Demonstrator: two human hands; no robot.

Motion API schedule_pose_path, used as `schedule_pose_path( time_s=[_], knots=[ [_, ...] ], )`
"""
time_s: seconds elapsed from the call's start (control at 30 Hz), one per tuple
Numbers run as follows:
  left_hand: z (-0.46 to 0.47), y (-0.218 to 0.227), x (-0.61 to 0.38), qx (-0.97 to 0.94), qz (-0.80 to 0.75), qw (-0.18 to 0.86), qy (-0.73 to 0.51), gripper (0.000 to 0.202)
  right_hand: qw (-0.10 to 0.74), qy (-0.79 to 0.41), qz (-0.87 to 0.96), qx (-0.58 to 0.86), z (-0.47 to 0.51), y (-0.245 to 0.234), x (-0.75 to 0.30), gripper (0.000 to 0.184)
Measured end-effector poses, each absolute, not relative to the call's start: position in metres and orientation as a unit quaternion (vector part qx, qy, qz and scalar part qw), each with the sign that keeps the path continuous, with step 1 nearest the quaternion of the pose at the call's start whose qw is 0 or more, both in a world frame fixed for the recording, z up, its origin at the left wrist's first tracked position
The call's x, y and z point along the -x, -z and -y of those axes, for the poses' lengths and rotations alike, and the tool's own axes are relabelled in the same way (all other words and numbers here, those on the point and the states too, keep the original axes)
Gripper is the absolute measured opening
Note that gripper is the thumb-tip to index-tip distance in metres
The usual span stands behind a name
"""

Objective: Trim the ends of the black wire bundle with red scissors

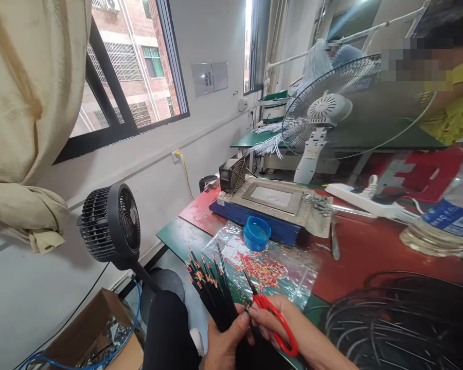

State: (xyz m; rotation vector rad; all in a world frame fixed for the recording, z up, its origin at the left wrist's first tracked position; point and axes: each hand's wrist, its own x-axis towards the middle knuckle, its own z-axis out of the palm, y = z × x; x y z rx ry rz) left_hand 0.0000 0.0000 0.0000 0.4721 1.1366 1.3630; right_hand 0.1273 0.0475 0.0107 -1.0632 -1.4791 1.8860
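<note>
Cardboard box [100, 329] on the floor at lower left holds a tangle of wire scraps, with a blue cable [137, 313] looping over its edge. One blue cap [256, 233] sits open side up on the worktop [362, 252], nothing visible inside. One clear plastic sheet [289, 267] beside it carries a scatter of red and yellow wire clippings [264, 270].

Your left hand [226, 344] has its fingers closed round a bundle of black cables [212, 293], stripped ends fanned upward over the worktop's near edge. Your right hand [293, 334] grips one pair of red scissors [272, 316], blades pointing up beside the bundle.

Worktop is red, with green at its near edge. One blue-based machine [270, 203] behind the cap. Two fans: black one [110, 223] by the window wall, white one [324, 115] further back. Black cable coil [401, 324] at right. Another person in yellow [459, 108] at far right.
</note>
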Motion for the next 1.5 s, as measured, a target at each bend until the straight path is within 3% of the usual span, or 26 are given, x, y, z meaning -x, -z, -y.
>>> schedule_pose_path(
  time_s=[0.3, 1.1, 1.3, 1.5],
  knots=[
    [0.005, -0.017, -0.001, -0.188, -0.485, 0.632, -0.574, 0.025, 0.292, -0.739, 0.47, 0.385, -0.048, -0.009, -0.13, 0.052],
    [0.007, -0.019, 0.002, -0.191, -0.43, 0.689, -0.551, 0.02, 0.259, -0.79, 0.44, 0.34, -0.043, -0.02, -0.13, 0.048],
    [0.003, -0.018, 0.003, -0.201, -0.433, 0.681, -0.555, 0.026, 0.302, -0.73, 0.508, 0.344, -0.047, -0.014, -0.129, 0.049],
    [0.004, -0.013, 0.002, -0.195, -0.466, 0.653, -0.565, 0.026, 0.345, -0.505, 0.671, 0.418, -0.048, -0.009, -0.13, 0.038]
  ],
)
